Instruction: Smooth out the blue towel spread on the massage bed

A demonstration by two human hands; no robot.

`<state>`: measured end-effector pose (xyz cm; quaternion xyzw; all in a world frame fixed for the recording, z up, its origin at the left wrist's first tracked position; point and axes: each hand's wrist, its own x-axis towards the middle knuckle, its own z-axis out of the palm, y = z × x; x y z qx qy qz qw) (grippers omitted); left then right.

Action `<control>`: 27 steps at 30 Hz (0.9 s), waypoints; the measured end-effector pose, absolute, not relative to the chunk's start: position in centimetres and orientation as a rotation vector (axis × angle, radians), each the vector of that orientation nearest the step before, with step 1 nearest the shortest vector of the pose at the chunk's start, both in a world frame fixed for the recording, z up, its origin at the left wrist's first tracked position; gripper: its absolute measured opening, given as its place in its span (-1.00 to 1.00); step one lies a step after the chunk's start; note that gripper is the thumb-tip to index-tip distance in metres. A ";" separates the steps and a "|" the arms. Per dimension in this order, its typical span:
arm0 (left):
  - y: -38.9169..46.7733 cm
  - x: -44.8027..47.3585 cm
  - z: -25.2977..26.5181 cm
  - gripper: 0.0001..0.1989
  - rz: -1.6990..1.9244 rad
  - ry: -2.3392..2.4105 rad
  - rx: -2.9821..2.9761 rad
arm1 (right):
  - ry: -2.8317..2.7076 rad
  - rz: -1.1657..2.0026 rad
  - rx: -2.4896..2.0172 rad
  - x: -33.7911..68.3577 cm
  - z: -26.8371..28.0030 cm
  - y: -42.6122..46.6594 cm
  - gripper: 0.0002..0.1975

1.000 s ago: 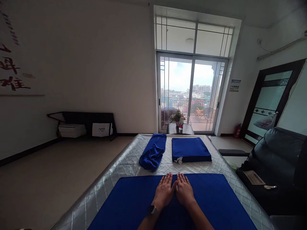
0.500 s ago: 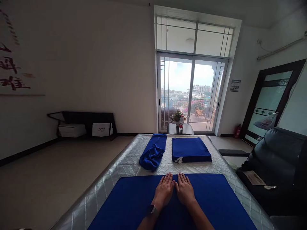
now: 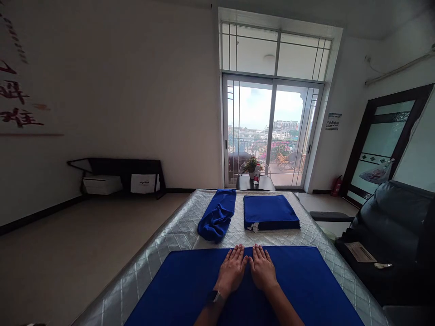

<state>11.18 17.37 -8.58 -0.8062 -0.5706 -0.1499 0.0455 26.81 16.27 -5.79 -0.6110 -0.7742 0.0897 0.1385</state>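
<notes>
A blue cloth [image 3: 176, 285] lies spread flat over the near part of the table, its closest edge cut off by the frame. My left hand [image 3: 233, 268], with a dark watch on the wrist, rests palm down near the cloth's far edge, fingers stretched out. Beside it my right hand [image 3: 262, 267] lies flat in the same way, the two thumbs almost touching. Beyond the left hand is a crumpled blue cloth [image 3: 219, 217]. Farther off to the right sits a neat stack of folded blue cloths [image 3: 271, 210] with white labels at its front corner.
A silvery quilted cover [image 3: 163, 244] drapes the table. Behind it stands a small dark table or chair with a bottle [image 3: 257, 174] and a potted plant [image 3: 250, 165]. A black armchair [image 3: 397, 226] is close on the right, holding a card [image 3: 360, 252].
</notes>
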 end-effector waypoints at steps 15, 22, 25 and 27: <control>17.1 11.1 -8.1 -0.40 -0.467 -1.791 -2.475 | -2.248 0.276 -1.778 26.9 -5.5 16.1 -0.36; 17.1 11.1 -8.1 -0.43 -0.480 -1.795 -2.477 | -2.241 0.277 -1.787 27.1 -5.5 16.1 -0.36; 17.1 11.1 -8.2 -0.43 -0.483 -1.793 -2.480 | -2.228 0.269 -1.812 27.3 -5.5 16.1 -0.36; 17.1 11.1 -8.3 -0.43 -0.486 -1.792 -2.480 | -2.226 0.268 -1.822 27.5 -5.5 16.1 -0.36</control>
